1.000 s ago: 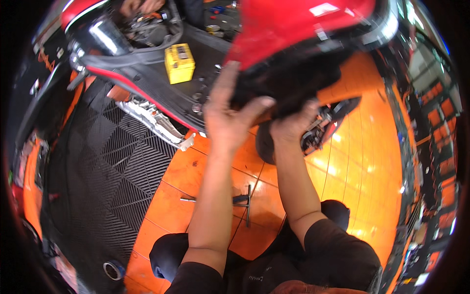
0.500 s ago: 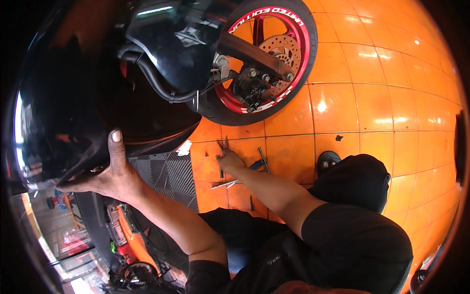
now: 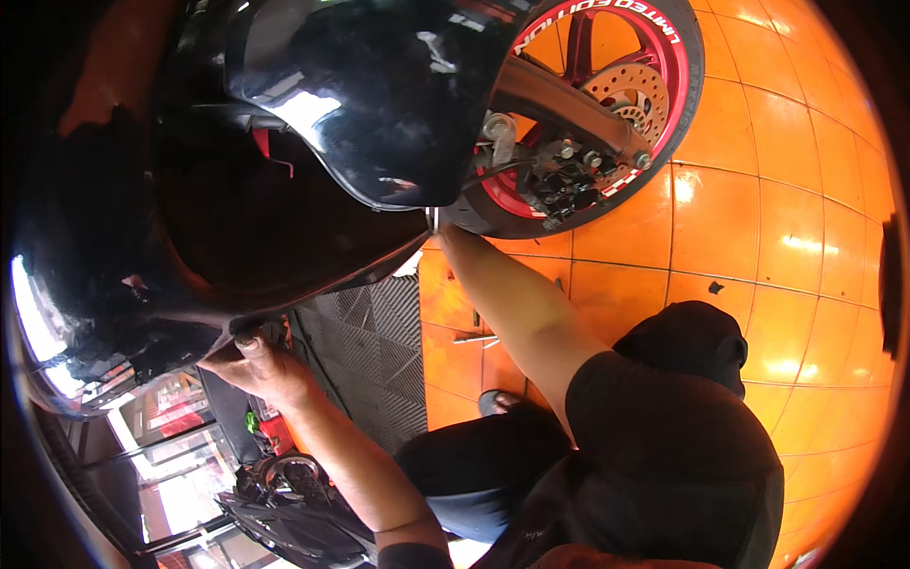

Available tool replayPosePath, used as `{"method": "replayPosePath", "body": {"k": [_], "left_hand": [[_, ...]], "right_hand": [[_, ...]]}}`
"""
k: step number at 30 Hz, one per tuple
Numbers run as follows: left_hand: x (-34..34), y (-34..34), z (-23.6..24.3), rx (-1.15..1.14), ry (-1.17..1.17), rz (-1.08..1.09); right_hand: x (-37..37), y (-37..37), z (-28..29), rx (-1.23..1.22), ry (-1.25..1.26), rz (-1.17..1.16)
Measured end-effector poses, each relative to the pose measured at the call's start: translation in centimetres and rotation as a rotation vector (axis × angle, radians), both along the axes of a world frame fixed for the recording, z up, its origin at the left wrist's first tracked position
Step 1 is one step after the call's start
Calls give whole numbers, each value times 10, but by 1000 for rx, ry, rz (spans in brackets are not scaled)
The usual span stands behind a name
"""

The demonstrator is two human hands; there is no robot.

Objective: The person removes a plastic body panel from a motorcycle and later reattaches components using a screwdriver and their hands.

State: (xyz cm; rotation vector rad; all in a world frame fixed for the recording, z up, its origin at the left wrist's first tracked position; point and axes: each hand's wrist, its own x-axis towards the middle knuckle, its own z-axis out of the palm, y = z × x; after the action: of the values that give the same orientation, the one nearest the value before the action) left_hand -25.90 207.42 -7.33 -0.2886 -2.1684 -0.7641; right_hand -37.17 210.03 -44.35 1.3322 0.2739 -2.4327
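Observation:
A glossy black motorcycle fairing [image 3: 370,104] fills the upper left. Its long lower edge runs down toward my left hand [image 3: 265,372]. That hand grips the edge, its thumb on the near side and its other fingers mostly hidden underneath. My right forearm [image 3: 507,299] reaches up to the fairing's tip beside the front wheel's tyre [image 3: 493,226]. The right hand itself is hidden behind the panel. Close to that wrist, thin pale strips [image 3: 433,220] stand at the panel's edge.
The red wheel rim [image 3: 675,90] carries a brake disc [image 3: 630,95] and a black caliper [image 3: 569,175]. Metal tools [image 3: 476,339] lie on orange floor tiles [image 3: 806,247]. A dark ribbed mat [image 3: 379,332] lies below the fairing. Another motorcycle [image 3: 294,503] stands at lower left.
My right hand has left the floor tools and gone up behind the fairing. My left hand has shifted slightly right and down along the edge. The view has moved, so the wheel sits farther right.

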Motion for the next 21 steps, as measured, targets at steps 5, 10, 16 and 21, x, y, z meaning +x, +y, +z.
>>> {"method": "replayPosePath", "body": {"k": [5,10,16,21], "left_hand": [[-9,22,-6,79,84,-69],[-2,-4,-15,143,90,-98],[5,-35,-26,312,-230,-291],[28,-75,-40,390,-509,-81]], "right_hand": [[-32,0,9,115,16,-118],[-6,3,64,-41,345,-4],[24,8,97,-236,540,-72],[25,10,123,-103,509,-115]]}}
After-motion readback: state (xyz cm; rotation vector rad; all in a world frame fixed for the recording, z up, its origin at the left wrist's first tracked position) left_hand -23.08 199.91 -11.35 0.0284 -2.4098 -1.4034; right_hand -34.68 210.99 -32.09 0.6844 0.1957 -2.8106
